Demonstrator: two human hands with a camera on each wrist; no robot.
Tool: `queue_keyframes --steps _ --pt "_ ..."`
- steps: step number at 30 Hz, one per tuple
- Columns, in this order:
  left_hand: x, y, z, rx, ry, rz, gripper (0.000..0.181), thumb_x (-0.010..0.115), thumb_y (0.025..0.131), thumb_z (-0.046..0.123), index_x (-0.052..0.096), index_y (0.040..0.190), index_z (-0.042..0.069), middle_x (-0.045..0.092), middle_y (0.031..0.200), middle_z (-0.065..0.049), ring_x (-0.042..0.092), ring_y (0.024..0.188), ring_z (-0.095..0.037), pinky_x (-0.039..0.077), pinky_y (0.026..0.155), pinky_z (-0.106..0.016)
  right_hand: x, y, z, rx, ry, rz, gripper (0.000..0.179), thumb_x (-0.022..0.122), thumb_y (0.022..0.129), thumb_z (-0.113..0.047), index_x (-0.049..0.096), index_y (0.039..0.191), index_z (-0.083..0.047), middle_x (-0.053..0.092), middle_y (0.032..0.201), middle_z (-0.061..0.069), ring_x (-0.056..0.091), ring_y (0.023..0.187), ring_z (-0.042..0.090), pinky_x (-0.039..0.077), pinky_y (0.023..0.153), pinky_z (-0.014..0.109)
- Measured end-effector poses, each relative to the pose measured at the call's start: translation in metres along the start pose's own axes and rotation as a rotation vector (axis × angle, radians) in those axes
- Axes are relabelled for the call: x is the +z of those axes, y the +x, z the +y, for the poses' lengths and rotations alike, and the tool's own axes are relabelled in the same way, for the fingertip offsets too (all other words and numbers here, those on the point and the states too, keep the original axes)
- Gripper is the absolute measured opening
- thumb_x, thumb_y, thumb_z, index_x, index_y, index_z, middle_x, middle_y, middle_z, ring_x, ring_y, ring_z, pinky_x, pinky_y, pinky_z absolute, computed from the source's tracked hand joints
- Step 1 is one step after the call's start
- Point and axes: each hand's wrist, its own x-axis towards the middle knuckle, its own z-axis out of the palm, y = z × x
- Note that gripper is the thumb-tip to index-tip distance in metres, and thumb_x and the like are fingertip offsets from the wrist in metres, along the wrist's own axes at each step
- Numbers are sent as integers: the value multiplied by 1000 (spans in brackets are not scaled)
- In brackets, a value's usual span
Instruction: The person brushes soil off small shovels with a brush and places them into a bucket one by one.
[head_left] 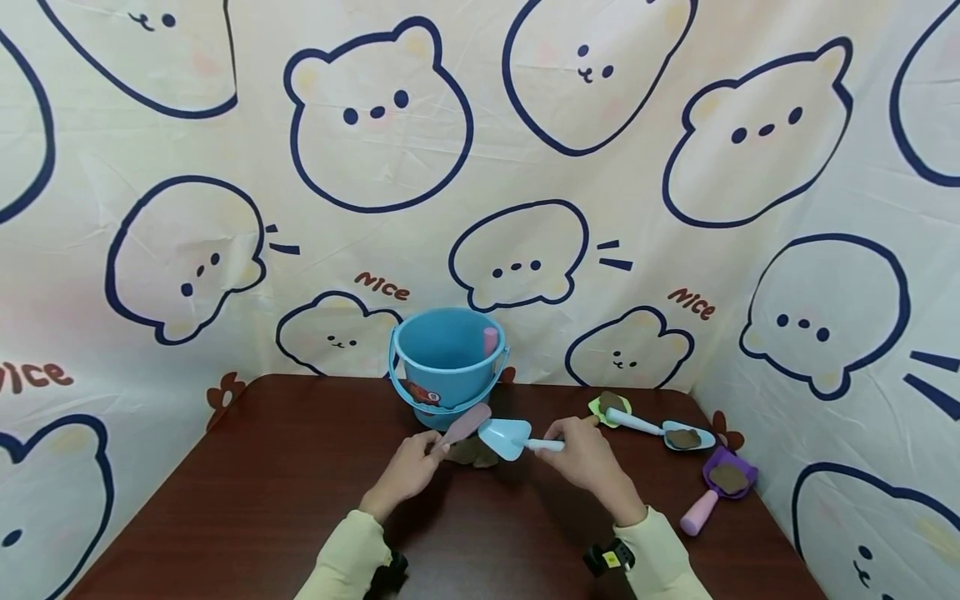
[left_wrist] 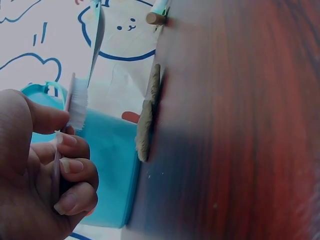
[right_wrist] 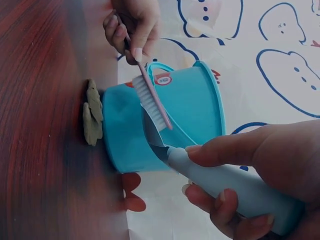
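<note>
The left hand (head_left: 408,467) pinches the handle of a pink brush (head_left: 465,423) between thumb and curled fingers, and the right hand (head_left: 588,454) grips the handle of a light-blue shovel (head_left: 506,437). Both tools are held up just in front of the blue bucket (head_left: 442,379), the white bristles right at the shovel's blade; whether they press on it I cannot tell. Pale yellow sleeves (head_left: 348,546) cover the forearms. Below the tools, a lump of brown clay (head_left: 472,454) lies on the dark wooden worktop (head_left: 300,500), close to the front of the bucket. The bucket stands upright, its carrying handle hanging down its front, with a pink stick end (head_left: 490,342) showing inside at its right rim. Well to the right of the bucket are three more shovels, each bearing clay: a green one (head_left: 595,408) nearest it, a second light-blue one (head_left: 652,428) farther right, and a pink-handled purple one (head_left: 723,460) farther right and forward. Behind the bucket hangs a pale cloth (head_left: 525,179) printed with animal faces.
</note>
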Motion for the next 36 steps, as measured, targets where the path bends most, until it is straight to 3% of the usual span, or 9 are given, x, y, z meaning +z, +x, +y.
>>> queue_keyframes --steps 8,17,26,36 --pt "-6 -2 2 -2 -23 -9 27 55 105 18 59 86 -2 38 62 1 37 54 -13 33 53 -29 -6 1 7 26 -15 -17 14 79 89 -21 74 92 -9 67 80 0 57 66 14 50 63 33" --pt "-9 -1 6 26 -53 2 28 54 105 18 58 84 -1 39 63 2 38 55 -12 34 54 -28 -12 0 7 55 -30 -67 19 73 94 -25 72 82 -10 62 66 2 54 59 16 44 55 32" --pt "-11 -1 14 58 -66 21 32 54 105 18 49 74 10 37 62 3 39 55 -11 35 57 -28 -12 0 11 59 -107 -132 30 57 105 -26 64 79 -11 64 62 6 52 54 17 40 51 32" --pt "0 -3 22 64 -96 35 31 55 105 18 48 76 9 36 64 2 39 57 -12 35 58 -27 -10 0 15 75 5 -183 35 44 110 -25 62 85 -8 52 64 4 44 53 15 36 53 29"
